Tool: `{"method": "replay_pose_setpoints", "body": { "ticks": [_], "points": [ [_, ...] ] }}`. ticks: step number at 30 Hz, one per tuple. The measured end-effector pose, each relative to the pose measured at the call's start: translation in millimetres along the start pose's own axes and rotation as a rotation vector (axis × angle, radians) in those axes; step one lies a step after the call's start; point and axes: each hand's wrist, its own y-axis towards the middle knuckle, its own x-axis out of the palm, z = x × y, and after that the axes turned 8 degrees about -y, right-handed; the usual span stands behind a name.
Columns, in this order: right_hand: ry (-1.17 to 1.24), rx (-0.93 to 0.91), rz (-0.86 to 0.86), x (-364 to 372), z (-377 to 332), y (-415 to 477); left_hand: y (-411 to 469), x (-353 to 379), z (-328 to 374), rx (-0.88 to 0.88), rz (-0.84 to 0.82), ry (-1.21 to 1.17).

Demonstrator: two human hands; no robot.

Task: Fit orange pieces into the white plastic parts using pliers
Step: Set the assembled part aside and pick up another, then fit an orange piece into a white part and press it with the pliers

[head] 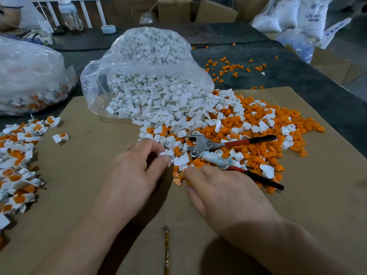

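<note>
My left hand [139,165] pinches a small white plastic part [165,154] at the near edge of the mixed pile. My right hand [220,191] lies palm down just right of it, its fingertips among orange pieces [177,180]; what they hold is hidden. The pliers [206,147], with red and black handles, lie spread on the pile just beyond my right hand, untouched. White parts [158,100] spill from a clear bag [127,62] onto a heap of orange pieces [278,124].
Fitted white-and-orange parts [17,163] lie heaped at the left on the cardboard sheet [89,175]. A second clear bag [29,76] of fitted parts sits at far left. Loose orange pieces [232,67] dot the dark mat behind. White sacks [297,16] stand at back right.
</note>
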Motion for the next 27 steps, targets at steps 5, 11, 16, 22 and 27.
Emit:
{"method": "replay_pose_setpoints", "body": {
  "ticks": [5,11,16,22,27],
  "points": [
    [0.231,0.156,0.094,-10.6,8.2,-4.1,-5.0,4.8,4.8,-0.005,0.041,-0.259],
    [0.656,0.289,0.214,-4.0,18.6,-6.3,-7.3,16.0,9.5,-0.075,-0.063,-0.607],
    [1.158,0.304,0.205,-1.6,23.4,-8.0,-9.6,12.5,15.1,-0.098,-0.111,-0.965],
    [1.701,0.187,0.112,-13.0,27.5,-4.0,-10.8,8.2,19.1,-0.146,-0.254,-1.180],
    [1.913,0.209,0.031,-16.1,30.3,-2.1,-10.1,8.9,25.3,-0.168,-0.190,-1.249]
  ]
}}
